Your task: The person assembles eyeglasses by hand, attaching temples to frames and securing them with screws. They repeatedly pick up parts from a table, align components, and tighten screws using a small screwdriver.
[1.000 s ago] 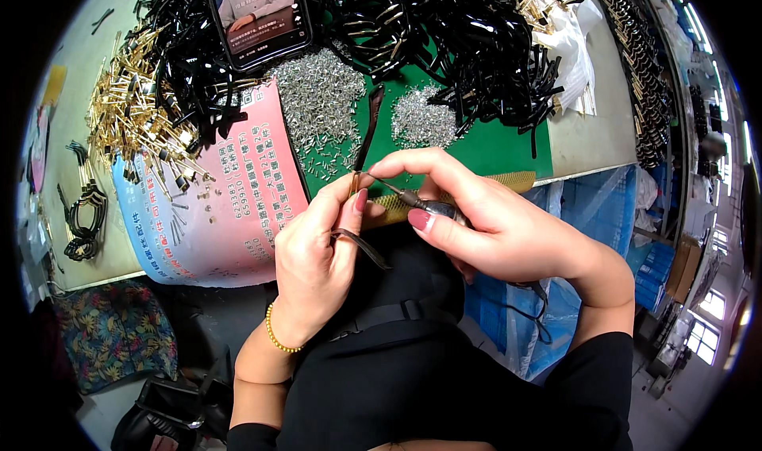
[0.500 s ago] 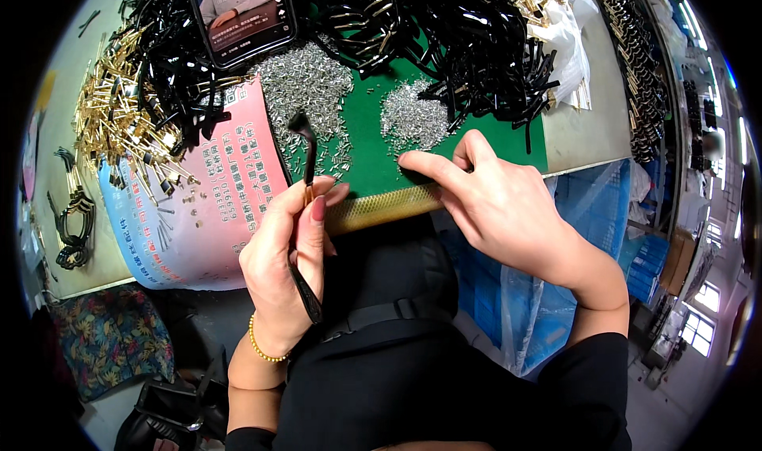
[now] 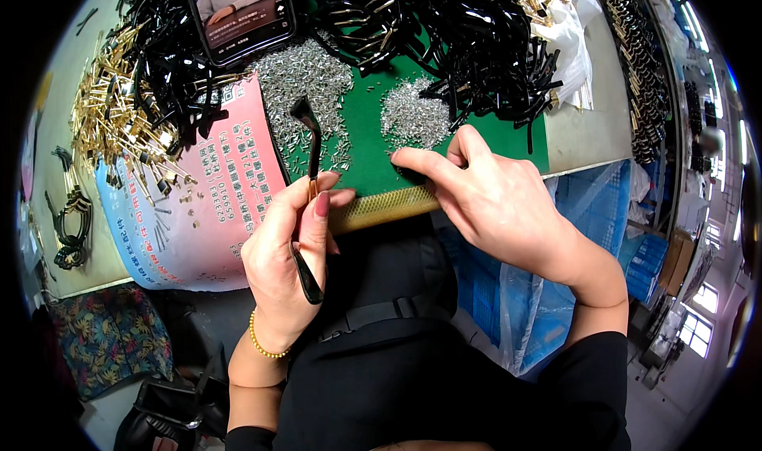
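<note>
Fingers (image 3: 305, 213) of the left hand (image 3: 282, 272) are curled shut around a slim black curved piece (image 3: 309, 205) with a gold band, held nearly upright: its hooked top end stands over the silver pins, its lower end pokes out below the palm. A gold bead bracelet (image 3: 262, 346) circles that wrist. Far left on the desk (image 3: 579, 133) lies a heap of gold metal parts (image 3: 107, 125), beside a pink and blue printed sheet (image 3: 214, 197). A phone (image 3: 240, 10) with a lit screen rests among black pieces at the top. Right of the sheet, a green mat (image 3: 373, 157) carries two heaps of small silver pins (image 3: 413, 117). A large pile of black curved pieces (image 3: 460, 30) covers the far edge. The right hand (image 3: 500, 205) lies palm down at the mat's near edge, fingers closed together with their tips pressed on the mat just below the smaller pin heap; whether they pinch a pin I cannot tell.
</note>
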Motion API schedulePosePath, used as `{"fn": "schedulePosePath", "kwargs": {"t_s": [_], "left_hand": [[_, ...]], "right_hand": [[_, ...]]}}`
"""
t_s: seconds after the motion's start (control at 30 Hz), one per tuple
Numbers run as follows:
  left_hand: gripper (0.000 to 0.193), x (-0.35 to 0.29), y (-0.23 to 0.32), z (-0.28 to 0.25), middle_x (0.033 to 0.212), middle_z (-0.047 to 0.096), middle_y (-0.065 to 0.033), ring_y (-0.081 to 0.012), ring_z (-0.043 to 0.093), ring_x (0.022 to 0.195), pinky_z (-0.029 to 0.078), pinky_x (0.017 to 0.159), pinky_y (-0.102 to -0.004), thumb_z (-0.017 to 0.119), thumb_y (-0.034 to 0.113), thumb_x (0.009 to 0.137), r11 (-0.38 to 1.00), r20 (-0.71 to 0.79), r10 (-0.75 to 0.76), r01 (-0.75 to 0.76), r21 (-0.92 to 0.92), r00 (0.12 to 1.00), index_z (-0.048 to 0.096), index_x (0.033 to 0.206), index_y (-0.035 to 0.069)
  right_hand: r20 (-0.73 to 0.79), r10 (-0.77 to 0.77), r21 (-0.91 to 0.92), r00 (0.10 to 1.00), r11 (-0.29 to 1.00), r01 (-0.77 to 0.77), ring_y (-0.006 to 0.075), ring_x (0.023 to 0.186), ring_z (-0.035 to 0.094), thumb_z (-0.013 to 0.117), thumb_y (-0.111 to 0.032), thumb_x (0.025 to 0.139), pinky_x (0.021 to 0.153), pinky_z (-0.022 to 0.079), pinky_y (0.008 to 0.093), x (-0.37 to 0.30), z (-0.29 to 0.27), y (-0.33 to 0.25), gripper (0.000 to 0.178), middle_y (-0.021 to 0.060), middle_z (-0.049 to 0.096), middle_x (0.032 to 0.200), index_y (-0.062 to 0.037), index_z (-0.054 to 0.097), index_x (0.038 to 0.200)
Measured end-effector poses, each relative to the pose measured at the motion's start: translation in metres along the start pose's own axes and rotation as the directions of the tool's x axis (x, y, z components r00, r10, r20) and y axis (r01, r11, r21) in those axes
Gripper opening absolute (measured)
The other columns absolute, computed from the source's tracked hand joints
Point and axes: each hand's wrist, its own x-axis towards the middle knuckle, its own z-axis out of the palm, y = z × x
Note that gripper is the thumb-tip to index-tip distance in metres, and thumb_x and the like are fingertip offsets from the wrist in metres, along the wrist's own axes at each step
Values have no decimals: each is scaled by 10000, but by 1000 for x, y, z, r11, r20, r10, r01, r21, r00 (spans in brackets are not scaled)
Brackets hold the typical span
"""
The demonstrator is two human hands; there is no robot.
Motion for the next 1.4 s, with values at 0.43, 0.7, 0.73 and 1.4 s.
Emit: {"fn": "schedulePosePath", "kwargs": {"t_s": [0.43,0.7,0.73,1.4], "left_hand": [[220,1,5,-1,874,770,-62,-48,579,573,477,527,-226,601,111,1056,998,27,-37,39,-41,999,687,1223,-4],[252,2,-3,-2,874,771,-110,-164,748,762,559,654,-288,627,36,1014,994,13,83,-84,64,996,675,1258,-4],[268,2,-5,-1,875,770,-118,-185,752,760,562,659,-296,632,24,1004,989,7,116,-116,94,993,670,1268,-5],[267,29,-34,-64,803,666,-3,4,360,588,291,547,-177,448,198,1130,975,-435,223,-202,94,872,580,1274,16]], "right_hand": [[194,-45,278,980,960,-11,355,806,705,553,-153,990,677,576,472,14,-14,-8,472,196,608,1017,-197,472,1453],[546,-57,790,836,365,-492,134,587,633,440,-236,1079,495,521,278,32,-32,-35,469,36,560,809,-89,314,1506],[551,-62,790,832,359,-497,137,592,636,442,-230,1078,487,517,278,32,-32,-33,470,37,561,819,-86,305,1504],[-615,-61,-100,786,995,0,411,798,703,643,-271,980,684,577,499,104,-73,31,430,181,692,897,-59,531,1337]]}}
